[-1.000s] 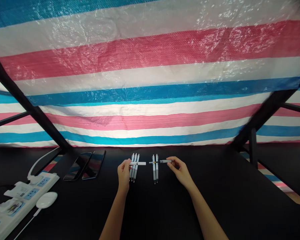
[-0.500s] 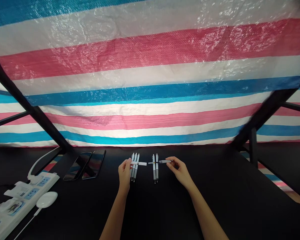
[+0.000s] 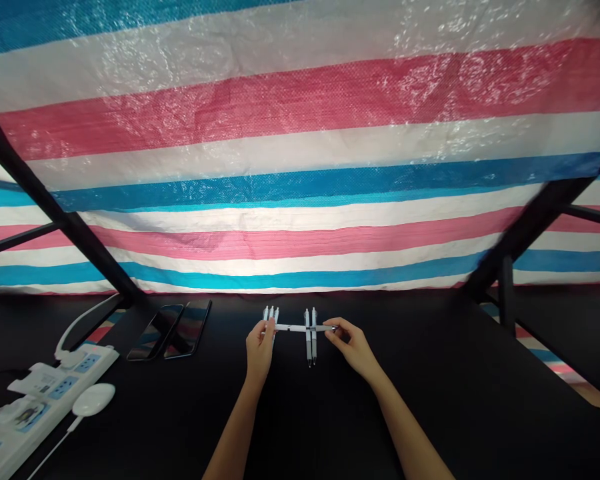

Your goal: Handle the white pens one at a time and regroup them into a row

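Observation:
My left hand [image 3: 260,347] pinches the white barrel of a pen [image 3: 283,327], held level above the black table [image 3: 300,427]. My right hand [image 3: 349,345] pinches the pen's other half [image 3: 321,328], and the two halves meet end to end between my hands. Under them lie three white pens [image 3: 270,313] side by side on the left, partly hidden by my left hand. Two more white pens [image 3: 311,340] lie to their right.
Two dark phones [image 3: 173,329] lie at the back left. A white power strip [image 3: 40,400] with plugs and a white oval puck [image 3: 93,399] sit at the left edge. A striped tarp [image 3: 300,167] hangs behind, crossed by black frame bars [image 3: 55,207].
My hands have come together. The two pen halves, apart with a gap a second ago, now join in one line above the lying pens.

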Action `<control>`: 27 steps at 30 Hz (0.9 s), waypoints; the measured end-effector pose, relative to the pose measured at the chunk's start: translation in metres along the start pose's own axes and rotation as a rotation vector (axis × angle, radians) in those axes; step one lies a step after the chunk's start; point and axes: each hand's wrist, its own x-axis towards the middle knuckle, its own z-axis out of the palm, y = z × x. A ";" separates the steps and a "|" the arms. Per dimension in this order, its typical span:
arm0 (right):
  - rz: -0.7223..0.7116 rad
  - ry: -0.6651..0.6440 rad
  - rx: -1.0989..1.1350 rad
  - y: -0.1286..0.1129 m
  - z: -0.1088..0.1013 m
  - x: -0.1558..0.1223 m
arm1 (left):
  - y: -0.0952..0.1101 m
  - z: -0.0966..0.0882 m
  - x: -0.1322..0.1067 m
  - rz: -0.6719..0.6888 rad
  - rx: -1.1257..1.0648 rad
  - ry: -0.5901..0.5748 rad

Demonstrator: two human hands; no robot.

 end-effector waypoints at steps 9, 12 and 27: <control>-0.016 -0.001 -0.035 0.001 0.000 0.000 | 0.000 0.004 -0.003 0.002 0.070 -0.064; -0.016 -0.010 -0.037 -0.001 -0.001 0.000 | -0.001 0.003 -0.003 -0.005 0.083 -0.056; -0.002 -0.082 -0.030 -0.007 -0.001 -0.001 | -0.001 0.004 -0.003 0.005 0.086 -0.080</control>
